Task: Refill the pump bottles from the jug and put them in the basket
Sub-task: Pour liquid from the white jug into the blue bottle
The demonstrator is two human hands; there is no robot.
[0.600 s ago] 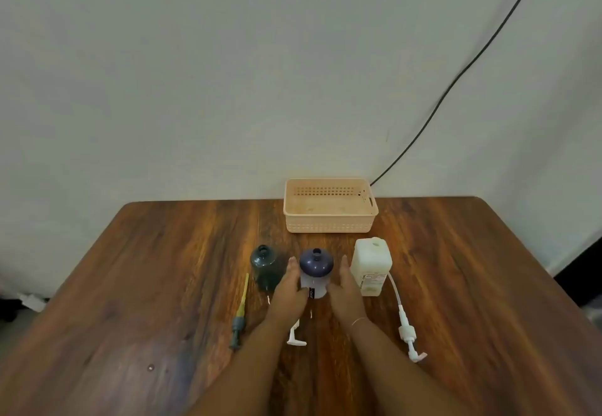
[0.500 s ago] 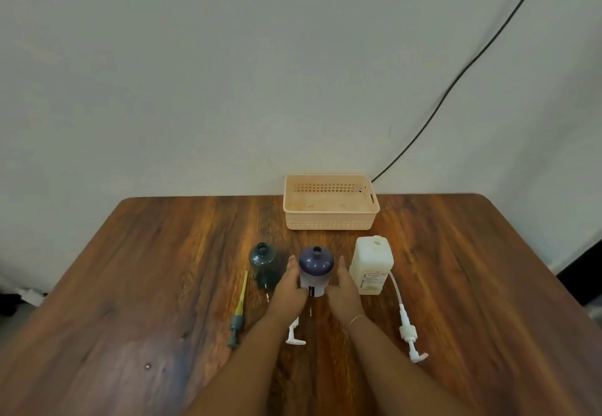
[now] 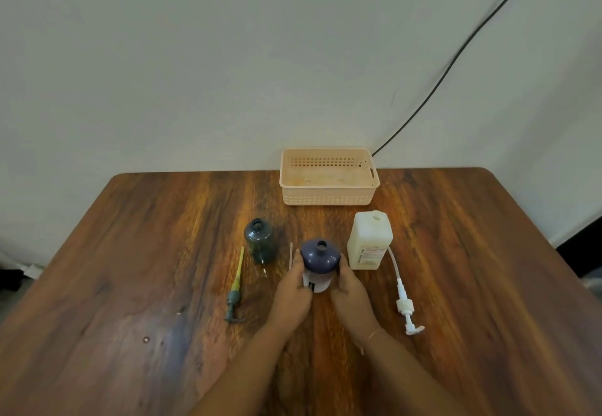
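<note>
A: Item one?
B: Purple bottle (image 3: 320,256), dome-shouldered, open neck, pale lower body with a small dark label, unreadable. Upright on the wood-grain bench (image 3: 130,269), left hand (image 3: 293,288) and right hand (image 3: 350,288) clasping its sides, fingers wrapped round it.

A: Others?
B: Dark green translucent bottle (image 3: 259,240), open, to its left. White squarish jug (image 3: 369,241) on the right, red-printed label too blurred to read. Peach perforated plastic basket (image 3: 329,176) behind. Two pumps lie flat: grey with yellow tube (image 3: 235,288), white (image 3: 404,301).
</note>
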